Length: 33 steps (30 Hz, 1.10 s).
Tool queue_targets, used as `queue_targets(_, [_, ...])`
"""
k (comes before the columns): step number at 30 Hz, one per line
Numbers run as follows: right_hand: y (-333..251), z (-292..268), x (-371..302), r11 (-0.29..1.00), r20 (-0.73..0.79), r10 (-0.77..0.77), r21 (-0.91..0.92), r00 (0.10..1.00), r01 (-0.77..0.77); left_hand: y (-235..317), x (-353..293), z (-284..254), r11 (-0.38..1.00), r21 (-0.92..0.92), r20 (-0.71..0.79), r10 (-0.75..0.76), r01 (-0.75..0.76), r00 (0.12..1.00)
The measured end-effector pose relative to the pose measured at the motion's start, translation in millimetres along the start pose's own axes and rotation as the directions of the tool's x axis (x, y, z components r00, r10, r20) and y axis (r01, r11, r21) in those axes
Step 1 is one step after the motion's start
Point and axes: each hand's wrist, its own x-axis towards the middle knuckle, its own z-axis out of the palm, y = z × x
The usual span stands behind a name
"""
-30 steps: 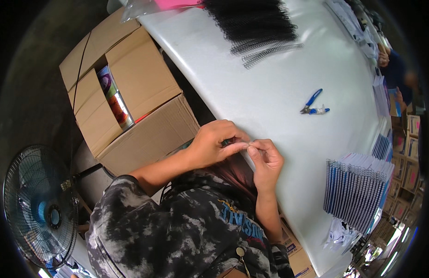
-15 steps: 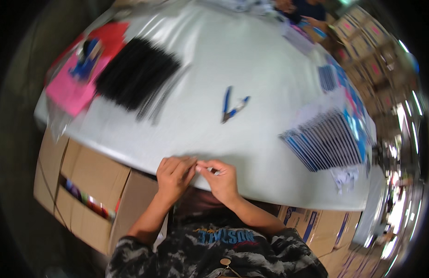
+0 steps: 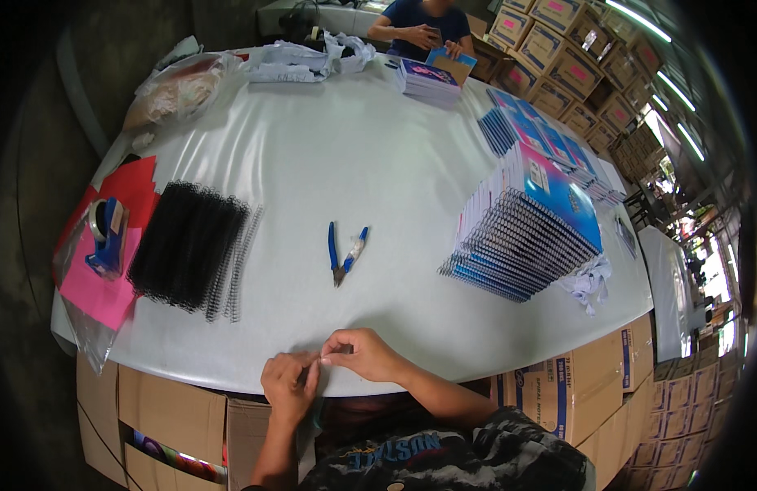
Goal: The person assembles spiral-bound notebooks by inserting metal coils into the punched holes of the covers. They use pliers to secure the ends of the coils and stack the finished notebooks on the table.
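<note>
At the table's front edge, my left hand [image 3: 287, 383] and my right hand [image 3: 358, 354] meet, fingertips pinched together. Whatever they grip is too small to make out. Beyond them lie blue-handled cutting pliers [image 3: 339, 272], handles spread and jaws toward me, touched by neither hand. To the left is a thick pile of black spiral binding coils [image 3: 186, 245], with a few loose at its right side. On the right stands a stack of spiral-bound notebooks [image 3: 558, 192] with blue and pink covers, their coiled edges turned toward me.
Left of the coils, a blue tape dispenser [image 3: 110, 245] sits on pink [image 3: 96, 290] and red sheets [image 3: 137, 186]. A filled plastic bag [image 3: 182, 90] and white wrappings [image 3: 288, 64] lie farther back. Across the table, a person [image 3: 427, 34] handles a notebook. Cardboard boxes [image 3: 170, 409] stand below the edge.
The view has shifted, so the table's far side and the other person show more fully and the picture is sharper. My hands remain pinched together at the front edge.
</note>
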Motion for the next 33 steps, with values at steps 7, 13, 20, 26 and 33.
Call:
queue_targets(7, [10.2,1.8,5.7,0.973,0.050,-0.115,-0.193,0.992,0.123,-4.6,-2.6,2.2,0.998,0.030,-0.034,0.059,-0.058,0.998])
queue_targets(13, [4.9,1.6,4.9,0.978,0.065,-0.105,-0.174,0.992,0.115,-4.4,-2.5,2.3,0.998,-0.007,-0.059,0.055,-0.055,0.997])
queue_targets(20, [13.8,10.4,4.9,0.985,-0.107,-0.141,0.085,0.984,0.151,0.9,0.4,6.8,0.998,0.050,-0.081,-0.029,0.033,0.996])
queue_targets(26, [19.4,8.7,8.2,0.981,-0.049,-0.166,0.094,0.985,0.170,-0.1,-0.3,6.9,0.998,0.057,-0.064,-0.027,0.031,0.998])
queue_targets(33, [16.6,8.4,7.8,0.979,0.016,-0.199,0.041,0.980,0.198,-1.8,-1.2,6.1,0.997,0.072,-0.020,-0.004,0.005,1.000])
